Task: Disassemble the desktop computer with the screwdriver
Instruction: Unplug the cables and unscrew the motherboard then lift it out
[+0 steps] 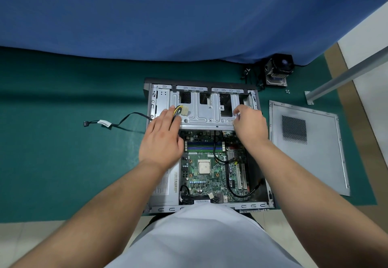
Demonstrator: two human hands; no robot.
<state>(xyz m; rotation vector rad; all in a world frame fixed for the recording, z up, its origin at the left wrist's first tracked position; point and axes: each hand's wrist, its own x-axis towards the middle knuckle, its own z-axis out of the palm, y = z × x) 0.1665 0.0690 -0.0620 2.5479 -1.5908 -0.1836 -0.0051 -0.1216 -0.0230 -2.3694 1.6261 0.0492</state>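
Fingers of left hand (161, 139) flat on drive cage (206, 110) (L edge), right hand (248, 124) pinching its R edge.

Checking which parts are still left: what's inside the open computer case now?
Inside the case: green motherboard, bare processor, black cables, metal drive bracket. The left hand and right hand cover parts beneath.

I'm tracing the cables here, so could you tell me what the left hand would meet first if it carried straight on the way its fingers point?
Probably the pale plastic connector with yellow and black wires, lying on the grey metal drive cage just beyond the left hand; depth is uncertain.
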